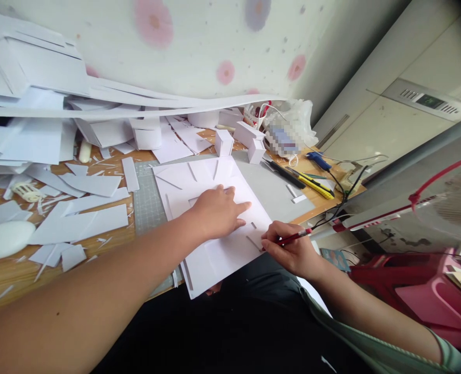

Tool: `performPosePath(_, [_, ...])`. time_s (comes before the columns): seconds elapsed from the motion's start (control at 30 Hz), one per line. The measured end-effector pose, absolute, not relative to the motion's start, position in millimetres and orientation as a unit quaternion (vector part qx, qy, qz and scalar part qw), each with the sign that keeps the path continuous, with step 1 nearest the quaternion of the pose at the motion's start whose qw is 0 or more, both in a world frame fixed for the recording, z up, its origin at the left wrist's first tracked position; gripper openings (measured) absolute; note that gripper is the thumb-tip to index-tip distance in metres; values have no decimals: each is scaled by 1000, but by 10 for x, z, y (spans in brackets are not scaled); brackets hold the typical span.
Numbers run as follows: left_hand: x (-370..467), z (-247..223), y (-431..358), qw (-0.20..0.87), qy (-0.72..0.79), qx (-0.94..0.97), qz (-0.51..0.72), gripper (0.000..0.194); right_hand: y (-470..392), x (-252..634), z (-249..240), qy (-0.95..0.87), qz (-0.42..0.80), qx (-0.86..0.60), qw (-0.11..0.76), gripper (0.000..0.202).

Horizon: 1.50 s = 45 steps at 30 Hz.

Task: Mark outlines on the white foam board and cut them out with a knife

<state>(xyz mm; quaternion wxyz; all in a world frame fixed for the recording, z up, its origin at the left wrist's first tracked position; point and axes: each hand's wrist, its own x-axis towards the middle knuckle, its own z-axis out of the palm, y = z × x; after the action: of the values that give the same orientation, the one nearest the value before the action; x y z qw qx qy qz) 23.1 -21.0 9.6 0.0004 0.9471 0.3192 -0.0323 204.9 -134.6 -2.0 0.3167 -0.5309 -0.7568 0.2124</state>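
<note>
A white foam board (214, 259) with several narrow slots lies on the grey-green cutting mat (148, 197), its near corner reaching past the table edge. Pressed flat on the board's middle is my left hand (218, 210), fingers spread. At the board's right edge my right hand (292, 249) grips a red pencil (292, 237). The pencil's lower end is hidden behind my fingers, close to a slot near that edge.
White offcuts (86, 223) litter the table's left side, with stacked white board (39, 67) behind. Small white boxes (224, 143), a yellow cutter (316, 186), a black pen-like tool (287, 174) and a blue glue gun (318, 160) lie beyond the board. A fan (448, 192) stands right.
</note>
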Motion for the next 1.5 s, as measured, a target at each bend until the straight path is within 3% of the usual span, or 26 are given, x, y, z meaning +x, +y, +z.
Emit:
performPosePath(0.23, [228,105,-211,-2,316,948,-31,48,-1352,2070,-19,-750,227,-521,338,18])
performPosePath(0.47, [234,103,-207,9,327,944,-40,48,-1201,2077,4,-655,300,-556,414,20])
performPosePath(0.83, [220,159,-226,33,331,942,-42,45,-840,1928,74,-682,375,-548,306,22])
performPosePath(1.5, [224,172,-230,21,325,945,-40,40,-783,1905,104,-725,351,-537,250,22])
